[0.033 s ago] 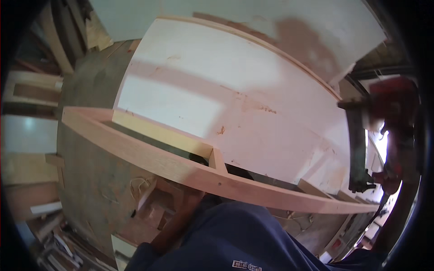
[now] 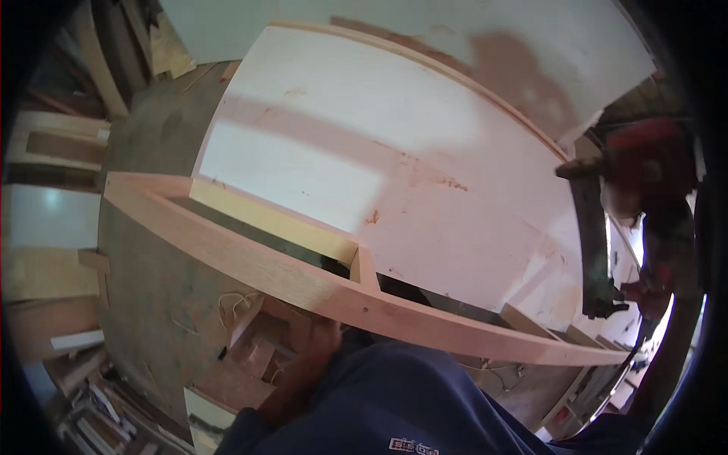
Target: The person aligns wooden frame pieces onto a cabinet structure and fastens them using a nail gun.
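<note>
Head: long, grained wooden frame [image 2: 265, 274]

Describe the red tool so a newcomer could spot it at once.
Find the large white panel across the middle. At its right end, a red tool overlaps it in view. Red colouring and a long dark bar distinguish it from the pale wooden frame.

A red nailer [image 2: 654, 152] is near the wooden frame [image 2: 246, 256].
</note>
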{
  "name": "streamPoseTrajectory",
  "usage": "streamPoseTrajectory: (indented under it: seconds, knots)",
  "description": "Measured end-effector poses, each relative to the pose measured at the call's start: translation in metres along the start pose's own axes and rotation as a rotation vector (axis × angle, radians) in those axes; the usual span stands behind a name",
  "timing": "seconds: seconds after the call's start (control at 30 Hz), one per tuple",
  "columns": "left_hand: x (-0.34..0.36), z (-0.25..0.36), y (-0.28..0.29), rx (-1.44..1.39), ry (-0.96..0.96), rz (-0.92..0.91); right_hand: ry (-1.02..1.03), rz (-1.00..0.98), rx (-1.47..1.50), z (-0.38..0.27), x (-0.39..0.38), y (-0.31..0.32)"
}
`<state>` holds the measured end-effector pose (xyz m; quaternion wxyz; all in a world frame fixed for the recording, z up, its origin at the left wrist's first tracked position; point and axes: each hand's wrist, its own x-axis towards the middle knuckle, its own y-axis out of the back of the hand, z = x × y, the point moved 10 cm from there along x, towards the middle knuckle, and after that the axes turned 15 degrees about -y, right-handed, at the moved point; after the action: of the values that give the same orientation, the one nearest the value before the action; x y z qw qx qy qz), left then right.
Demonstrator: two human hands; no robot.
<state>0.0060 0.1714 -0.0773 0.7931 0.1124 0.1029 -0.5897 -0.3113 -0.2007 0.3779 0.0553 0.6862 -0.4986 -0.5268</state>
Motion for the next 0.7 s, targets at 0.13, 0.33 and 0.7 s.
streamPoseTrajectory:
  seconds: [0.13,0.33,0.7]
  knots:
    - [0.023,0.055,-0.095,-1.125,0.259,-0.012,-0.002,-0.158,-0.057,-0.019,0.065,-0.046]
    - [0.048,0.08,-0.097,-1.972,0.496,0.003,0.127,-0.589,-0.108,0.009,0.177,-0.204]
    - [0.041,0.061,-0.095,-1.331,1.008,0.242,-0.316,-0.992,-0.075,0.125,0.21,-0.371]
